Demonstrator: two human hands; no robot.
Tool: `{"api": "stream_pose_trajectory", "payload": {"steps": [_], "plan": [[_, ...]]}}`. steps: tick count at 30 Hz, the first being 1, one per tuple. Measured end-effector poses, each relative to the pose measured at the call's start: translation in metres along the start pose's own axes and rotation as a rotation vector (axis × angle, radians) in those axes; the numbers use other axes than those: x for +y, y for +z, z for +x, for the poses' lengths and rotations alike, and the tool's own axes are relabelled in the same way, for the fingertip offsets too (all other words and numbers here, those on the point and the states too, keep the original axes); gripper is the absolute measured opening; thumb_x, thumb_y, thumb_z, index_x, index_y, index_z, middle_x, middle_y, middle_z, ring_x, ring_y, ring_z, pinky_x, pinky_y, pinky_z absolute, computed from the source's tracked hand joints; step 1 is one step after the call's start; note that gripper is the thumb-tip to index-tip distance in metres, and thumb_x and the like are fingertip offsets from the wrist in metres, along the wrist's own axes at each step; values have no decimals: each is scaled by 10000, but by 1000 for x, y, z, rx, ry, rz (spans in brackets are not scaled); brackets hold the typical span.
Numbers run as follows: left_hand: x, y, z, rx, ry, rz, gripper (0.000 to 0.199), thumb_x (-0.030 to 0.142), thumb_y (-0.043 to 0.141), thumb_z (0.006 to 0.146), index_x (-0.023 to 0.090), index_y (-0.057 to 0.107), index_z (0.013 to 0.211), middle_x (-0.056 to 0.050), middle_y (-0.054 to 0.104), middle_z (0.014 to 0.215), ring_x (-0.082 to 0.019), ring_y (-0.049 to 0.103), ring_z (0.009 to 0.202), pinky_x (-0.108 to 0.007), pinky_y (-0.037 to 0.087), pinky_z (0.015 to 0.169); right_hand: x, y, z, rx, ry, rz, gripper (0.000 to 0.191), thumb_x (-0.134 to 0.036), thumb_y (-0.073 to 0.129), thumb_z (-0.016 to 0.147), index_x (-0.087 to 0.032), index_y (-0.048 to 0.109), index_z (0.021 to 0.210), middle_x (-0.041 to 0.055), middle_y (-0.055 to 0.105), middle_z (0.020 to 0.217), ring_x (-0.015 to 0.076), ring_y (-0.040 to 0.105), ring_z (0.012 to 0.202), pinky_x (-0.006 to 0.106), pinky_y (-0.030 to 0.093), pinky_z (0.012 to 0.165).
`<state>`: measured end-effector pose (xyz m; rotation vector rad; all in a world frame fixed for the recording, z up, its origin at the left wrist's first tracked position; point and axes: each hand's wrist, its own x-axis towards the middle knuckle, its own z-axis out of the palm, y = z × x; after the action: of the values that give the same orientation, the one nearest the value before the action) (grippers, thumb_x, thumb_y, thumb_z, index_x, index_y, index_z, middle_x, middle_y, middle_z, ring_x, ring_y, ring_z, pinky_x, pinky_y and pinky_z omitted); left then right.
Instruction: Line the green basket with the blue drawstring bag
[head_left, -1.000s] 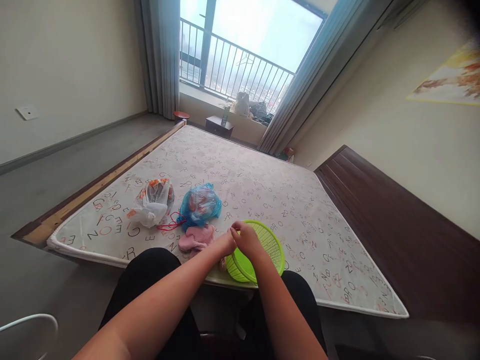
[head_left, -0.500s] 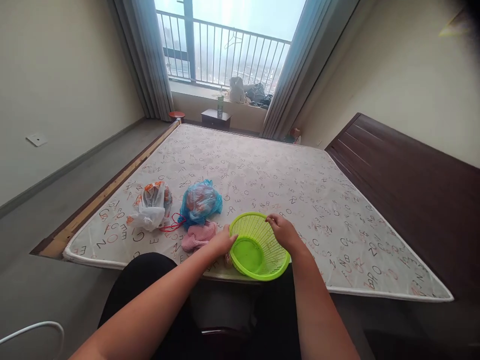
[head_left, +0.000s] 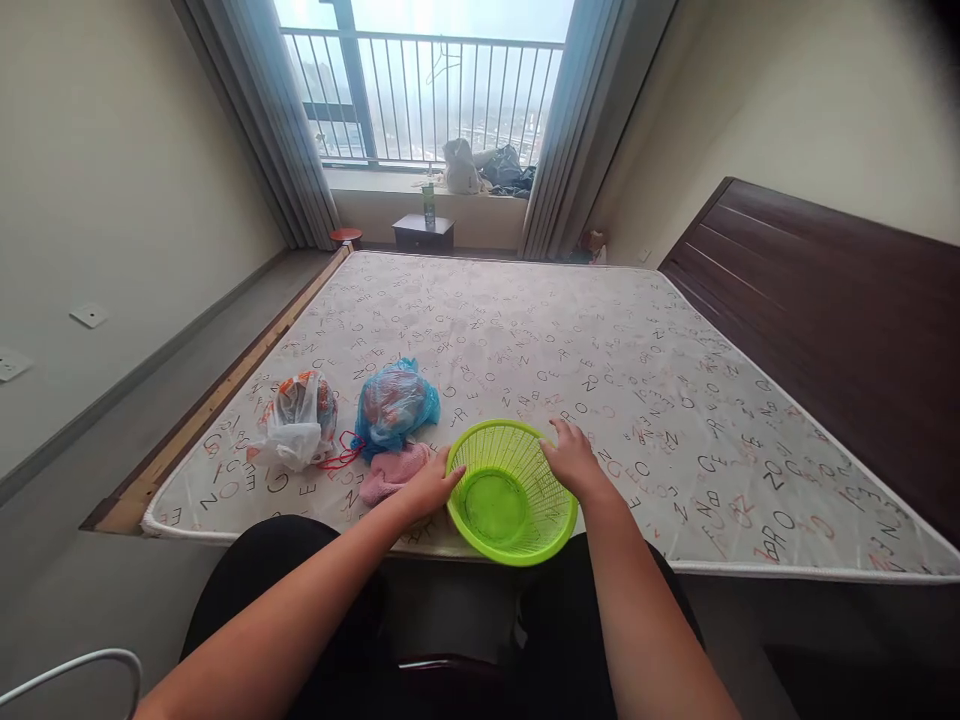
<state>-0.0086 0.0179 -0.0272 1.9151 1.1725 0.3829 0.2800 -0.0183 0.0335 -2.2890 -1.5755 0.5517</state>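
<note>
A lime green mesh basket with nothing in it tilts toward me at the near edge of the mattress. My left hand grips its left rim, thumb over the edge. At the right rim, my right hand has its fingers apart and raised, touching or just beside the basket. A pink cloth lies left of my left hand. Behind the cloth is a blue plastic bag with something reddish inside. Further left sits a white and orange plastic bag, with a red cord between the bags.
The patterned mattress stretches toward the window, with a dark headboard on the right and a wooden bed rail on the left. A small nightstand holds a green bottle. Bags lie on the windowsill.
The fingers of my right hand have loosened from the basket rim and spread. My left hand still holds the basket, which has turned slightly. The camera view has shifted a little.
</note>
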Motion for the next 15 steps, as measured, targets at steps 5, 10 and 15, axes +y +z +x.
{"api": "stream_pose_trajectory", "payload": {"steps": [5, 10, 15], "plan": [[2, -8, -2, -20, 54, 28, 457, 410, 409, 999, 194, 506, 1391, -128, 561, 1427, -239, 474, 1359, -385, 319, 1185, -1, 17, -2, -182, -26, -3, 644, -391, 487, 960, -138, 348, 1535, 196, 427, 1505, 302, 386, 1426, 406, 310, 1151], [-1, -20, 1, 36, 55, 100, 486, 452, 366, 1014, 160, 565, 1348, -138, 579, 1395, -246, 489, 1337, -389, 338, 1168, -10, 18, -5, -210, -55, -27, 647, -408, 509, 961, -151, 362, 1535, 201, 455, 1483, 306, 411, 1413, 411, 328, 1134], [-21, -60, 9, 240, -28, 222, 337, 321, 480, 955, 158, 652, 1195, -126, 608, 1343, -247, 468, 1366, -382, 305, 1200, -9, 18, 0, -218, -68, -10, 646, -403, 501, 963, -137, 357, 1534, 200, 449, 1502, 284, 400, 1426, 398, 306, 1151]]}}
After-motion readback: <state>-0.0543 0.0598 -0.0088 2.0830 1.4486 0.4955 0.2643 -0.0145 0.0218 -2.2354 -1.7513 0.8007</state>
